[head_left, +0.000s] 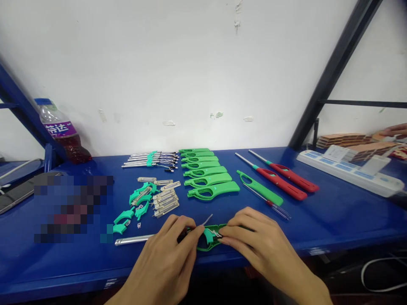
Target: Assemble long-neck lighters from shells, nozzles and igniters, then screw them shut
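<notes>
A half-built green utility lighter lies at the table's front edge: an open green handle shell point(205, 248) with a teal trigger point(209, 235), thin wires, and a metal tube point(135, 240) pointing left. My left hand point(170, 250) is closed around the tube end of the lighter, thumb and forefinger pinched beside the trigger. A thin pale tube point(208, 219) sticks up from those fingertips. On the other side, my right hand point(259, 237) grips the handle end, fingertips together at the wires; whatever they pinch is mostly hidden.
Behind my hands lie green handle shells point(211, 189), clear fuel tanks point(167, 203), teal triggers point(120, 228) and metal tubes with wires point(140, 160). To the right are red lighters point(280, 182), a screwdriver point(270, 204) and a power strip point(349, 171). A bottle point(65, 131) stands left; another person's hand point(397, 130) shows far right.
</notes>
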Motion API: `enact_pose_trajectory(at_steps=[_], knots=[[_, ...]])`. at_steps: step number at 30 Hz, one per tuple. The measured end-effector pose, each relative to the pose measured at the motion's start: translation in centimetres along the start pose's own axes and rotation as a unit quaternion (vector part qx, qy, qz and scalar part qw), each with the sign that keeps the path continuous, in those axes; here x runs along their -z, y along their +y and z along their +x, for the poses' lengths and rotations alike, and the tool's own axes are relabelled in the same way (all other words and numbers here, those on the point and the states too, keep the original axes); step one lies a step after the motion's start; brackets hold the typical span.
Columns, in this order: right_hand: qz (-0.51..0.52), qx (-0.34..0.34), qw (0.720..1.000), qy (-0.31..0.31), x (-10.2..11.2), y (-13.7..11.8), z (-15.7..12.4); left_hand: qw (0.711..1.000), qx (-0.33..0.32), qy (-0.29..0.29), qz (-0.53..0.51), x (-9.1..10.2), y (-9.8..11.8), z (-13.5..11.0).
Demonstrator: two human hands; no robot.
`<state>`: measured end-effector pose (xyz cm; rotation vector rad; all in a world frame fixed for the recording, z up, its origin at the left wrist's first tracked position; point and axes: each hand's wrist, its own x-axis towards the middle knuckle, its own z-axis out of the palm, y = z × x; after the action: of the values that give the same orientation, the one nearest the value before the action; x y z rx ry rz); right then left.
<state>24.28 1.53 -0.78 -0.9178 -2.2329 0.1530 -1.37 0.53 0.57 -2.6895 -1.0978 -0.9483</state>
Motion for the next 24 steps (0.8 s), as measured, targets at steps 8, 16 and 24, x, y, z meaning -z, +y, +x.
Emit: enact_pose_trajectory(at_steps=[8,16,24], knots=[[-0.014,0.006,1.0,0.013,-0.2,-0.7,0.0,1.0,0.013,-0.01,0.0,0.2,0.6,0.0],[-0.016,0.005,1.0,0.017,-0.3,-1.1,-0.1,1.0,0.002,-0.019,0.004,-0.1,0.3,0.0],[-0.021,0.0,1.0,0.022,-0.6,-1.3,-0.2,1.0,0.009,-0.014,-0.009,-0.2,0.3,0.0]])
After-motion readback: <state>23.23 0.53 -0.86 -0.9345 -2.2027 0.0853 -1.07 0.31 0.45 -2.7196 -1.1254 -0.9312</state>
